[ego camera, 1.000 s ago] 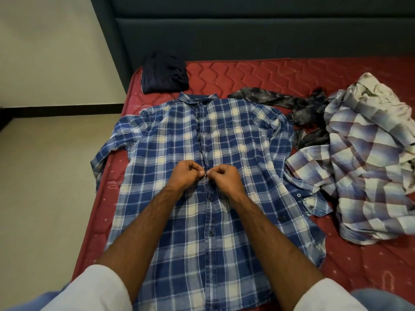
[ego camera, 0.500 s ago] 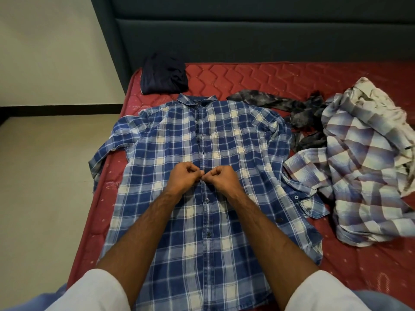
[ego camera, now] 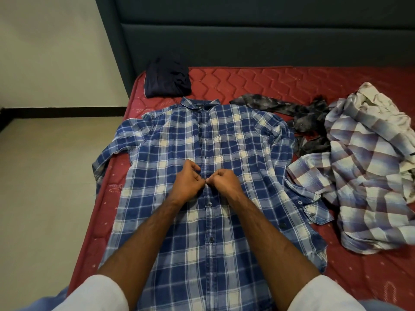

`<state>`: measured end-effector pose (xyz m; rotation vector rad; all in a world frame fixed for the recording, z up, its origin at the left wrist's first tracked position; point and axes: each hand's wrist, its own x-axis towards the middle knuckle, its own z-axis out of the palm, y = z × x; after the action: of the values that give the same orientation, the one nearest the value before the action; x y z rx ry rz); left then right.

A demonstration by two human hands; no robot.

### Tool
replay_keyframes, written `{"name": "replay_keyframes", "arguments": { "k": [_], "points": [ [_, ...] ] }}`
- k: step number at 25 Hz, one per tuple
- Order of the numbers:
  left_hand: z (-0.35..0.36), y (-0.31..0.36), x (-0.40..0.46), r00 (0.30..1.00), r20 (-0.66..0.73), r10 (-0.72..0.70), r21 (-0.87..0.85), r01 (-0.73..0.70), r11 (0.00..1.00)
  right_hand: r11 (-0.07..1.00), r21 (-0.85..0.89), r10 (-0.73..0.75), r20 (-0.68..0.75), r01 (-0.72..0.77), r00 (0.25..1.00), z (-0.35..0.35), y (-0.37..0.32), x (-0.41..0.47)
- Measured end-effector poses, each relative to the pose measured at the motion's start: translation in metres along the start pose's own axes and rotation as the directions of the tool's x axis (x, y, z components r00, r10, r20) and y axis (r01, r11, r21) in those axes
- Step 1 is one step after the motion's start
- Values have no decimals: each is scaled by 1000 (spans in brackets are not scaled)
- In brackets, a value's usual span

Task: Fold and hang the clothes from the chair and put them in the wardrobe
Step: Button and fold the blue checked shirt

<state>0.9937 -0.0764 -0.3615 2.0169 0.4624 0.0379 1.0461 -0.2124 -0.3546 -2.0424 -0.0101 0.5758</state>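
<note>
Broadly, a red quilted mattress (ego camera: 280, 84) fills the view, backed by a dark teal padded headboard (ego camera: 247, 41), with pale floor (ego camera: 45, 187) along its left edge. Item one: a blue plaid shirt (ego camera: 179, 254), spread flat and face up at the near left of the mattress, collar toward the headboard, its left-side sleeve hanging over the mattress edge, lower buttons fastened. Item two: a crumpled pale purple plaid shirt (ego camera: 363, 187), heaped on the right, one corner just beside the blue shirt's other sleeve. Item three: a grey mottled garment (ego camera: 307, 122), rumpled, lying between the heap and the blue shirt's shoulder. Item four: a folded dark navy garment (ego camera: 167, 79), at the mattress corner against the headboard, just beyond the collar. Both forearms cross the lower shirt front, hiding part of it. Left hand (ego camera: 187, 184) and right hand (ego camera: 224, 182), fingers curled, meet at the button strip mid-chest, each grip pinching the fabric there.
</note>
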Motion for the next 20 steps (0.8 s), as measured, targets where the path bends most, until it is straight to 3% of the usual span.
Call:
{"name": "replay_keyframes", "arguments": {
  "k": [2,4,6,8,10,13,15,18,20],
  "points": [
    [-2,-2,-1,1000,11,18,7,-18,1000,990,-139,-14,73,25,997,-9,-5,9],
    [-3,-2,0,999,30,27,29,-28,999,966,-245,-81,35,87,996,-19,-16,23],
    [-1,-4,2,999,20,40,76,-41,996,941,-276,-222,-65,196,973,-24,-31,37],
    [-1,-6,5,998,0,63,106,-63,992,917,-286,-293,-14,277,956,-20,-45,48],
    [-5,-4,14,997,-8,79,101,-78,992,868,-420,-273,38,264,961,-8,-49,56],
    [-11,3,42,989,-65,130,144,-120,982,800,-560,-292,-50,215,955,2,-45,63],
    [-12,9,58,989,-64,131,156,-120,981,869,-455,-266,-103,192,958,-1,-39,68],
    [-10,17,72,998,-52,25,93,-20,995,983,-111,-155,-108,143,982,-12,-28,75],
    [-6,19,76,997,-69,-43,46,47,998,990,98,-98,-79,105,992,-19,-25,73]
  ]
}}
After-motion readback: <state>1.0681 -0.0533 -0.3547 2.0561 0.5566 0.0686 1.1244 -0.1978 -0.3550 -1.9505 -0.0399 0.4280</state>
